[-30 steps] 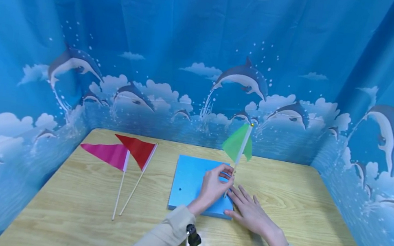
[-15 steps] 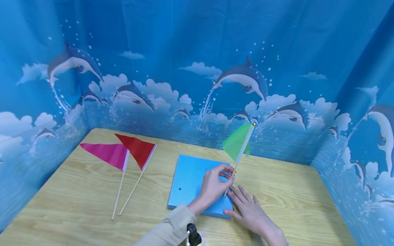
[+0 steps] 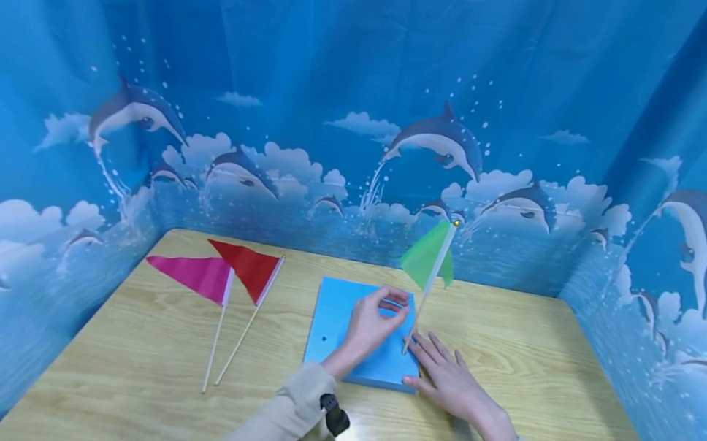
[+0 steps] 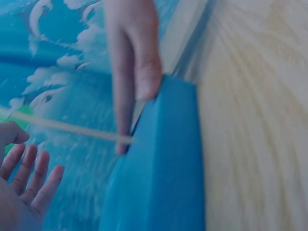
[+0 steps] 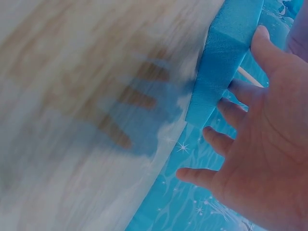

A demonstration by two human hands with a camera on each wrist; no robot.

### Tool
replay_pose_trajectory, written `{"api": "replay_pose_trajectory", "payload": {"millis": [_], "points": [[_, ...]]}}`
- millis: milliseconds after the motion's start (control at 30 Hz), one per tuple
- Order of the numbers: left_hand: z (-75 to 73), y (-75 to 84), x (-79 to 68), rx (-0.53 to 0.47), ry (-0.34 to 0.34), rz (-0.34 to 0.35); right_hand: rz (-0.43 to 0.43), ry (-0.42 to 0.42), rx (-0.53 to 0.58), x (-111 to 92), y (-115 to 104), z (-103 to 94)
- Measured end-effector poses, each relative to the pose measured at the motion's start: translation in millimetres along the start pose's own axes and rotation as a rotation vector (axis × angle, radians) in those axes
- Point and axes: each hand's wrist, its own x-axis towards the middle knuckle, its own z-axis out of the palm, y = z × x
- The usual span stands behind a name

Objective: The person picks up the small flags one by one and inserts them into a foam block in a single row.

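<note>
A green flag (image 3: pixel 423 257) stands tilted in the right part of a blue foam block (image 3: pixel 337 303), its thin stick (image 4: pixel 72 127) set in the block's top. My left hand (image 3: pixel 368 329) is just left of the stick, apart from it, fingers loosely bent with nothing between them. In the left wrist view the same hand (image 4: pixel 24 192) shows spread fingers. My right hand (image 3: pixel 455 386) lies at the block's right side, fingers straight, thumb and fingertips touching the block's edge. From the right wrist view, this hand (image 5: pixel 269 130) reaches along the foam's side (image 5: pixel 224 53).
On the left of the wooden table (image 3: pixel 129 377) lie a pink flag (image 3: pixel 197 277) and a red flag (image 3: pixel 250 269), partly overlapping. A small dark hole (image 3: pixel 324 338) marks the block's left part. A dolphin-print curtain (image 3: pixel 317 84) surrounds the table's back and sides.
My left hand has let go of the green flag's stick and moved a little left. The flag stays standing, tilted, in the block. My right hand has not moved.
</note>
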Motion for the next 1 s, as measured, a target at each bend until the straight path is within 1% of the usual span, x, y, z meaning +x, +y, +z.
{"api": "replay_pose_trajectory", "payload": {"millis": [67,233,400,500,567,700,733,833,933,1000], "points": [[-14.2,-1.2,2.0,0.007,0.022,-0.004,-0.003,-0.006,0.008,0,0,0.0],[-54.6,-6.8,6.5,0.011,0.102,-0.018,0.002,-0.014,0.021,1,0,0.8],[-97.4,-15.4,6.5,0.005,0.168,-0.06,-0.001,-0.01,0.025,0,-1,0.6],[-123.6,-19.5,4.5,-0.024,0.179,-0.102,0.002,-0.015,0.031,0,-2,-0.4],[-140.7,-22.3,2.4,-0.05,0.171,-0.136,0.006,-0.018,0.033,-1,-3,-0.6],[-172.6,-28.8,-3.3,-0.055,0.157,-0.228,0.007,-0.012,0.031,-1,-2,-0.4],[-179.4,-31.4,-5.0,-0.044,0.161,-0.252,0.005,-0.01,0.029,-1,-2,-0.2],[-198.1,-39.6,-10.8,0.032,0.17,-0.315,0.0,-0.007,0.029,-1,-2,0.6],[-213.5,-46.7,-18.3,0.147,0.161,-0.358,0.0,-0.009,0.028,0,-1,1.3],[-221.6,-49.7,-23.9,0.232,0.138,-0.371,0.001,-0.013,0.028,0,-1,1.7]]}}
